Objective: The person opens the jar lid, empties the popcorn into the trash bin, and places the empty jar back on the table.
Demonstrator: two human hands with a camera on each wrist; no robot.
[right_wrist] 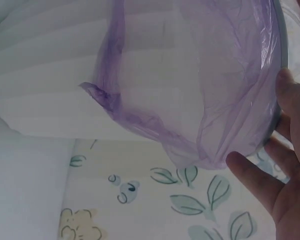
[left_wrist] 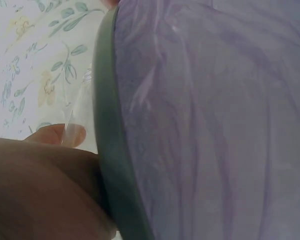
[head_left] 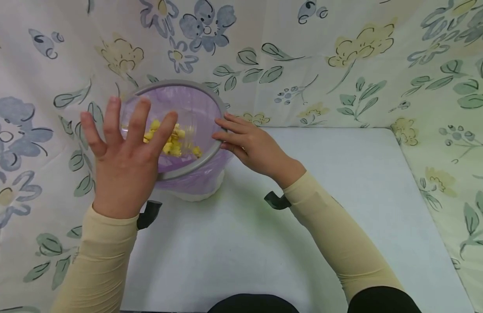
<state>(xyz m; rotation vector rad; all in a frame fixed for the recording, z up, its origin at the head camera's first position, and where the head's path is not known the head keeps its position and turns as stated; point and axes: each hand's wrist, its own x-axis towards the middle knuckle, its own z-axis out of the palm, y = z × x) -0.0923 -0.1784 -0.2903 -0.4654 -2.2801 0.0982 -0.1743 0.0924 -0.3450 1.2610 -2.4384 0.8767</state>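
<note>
- Closest in the head view is a black sleeve (head_left: 384, 300) between four and five o'clock, with a black round shape (head_left: 253, 304) at six.
- Near ten o'clock a white bin (head_left: 202, 195) stands on the table (head_left: 241, 243). It has a grey rim (head_left: 198, 165) and a purple bag (head_left: 210, 102) inside it.
- Yellow bits (head_left: 173, 148) lie inside the bag.
- One left hand (head_left: 125, 167) is over the bin's eight o'clock side, fingers spread apart. You cannot tell if its grip is clamped on anything.
- Its partner, the right hand (head_left: 257, 148), is at the bin's three o'clock, its grip clamped on the rim.
- Cloth with flowers (head_left: 296, 82) hangs behind, at twelve.
- Left wrist view: the rim runs down left of the middle, and the bag fills one to five o'clock. The dark left hand is at eight. At nine a see-through thing (left_wrist: 76, 111) is by a fingertip.
- Right wrist view: the right hand holds the rim at four o'clock. The bag hangs over the bin's white side. Something clear and round (right_wrist: 298, 37) peeks out at two.
</note>
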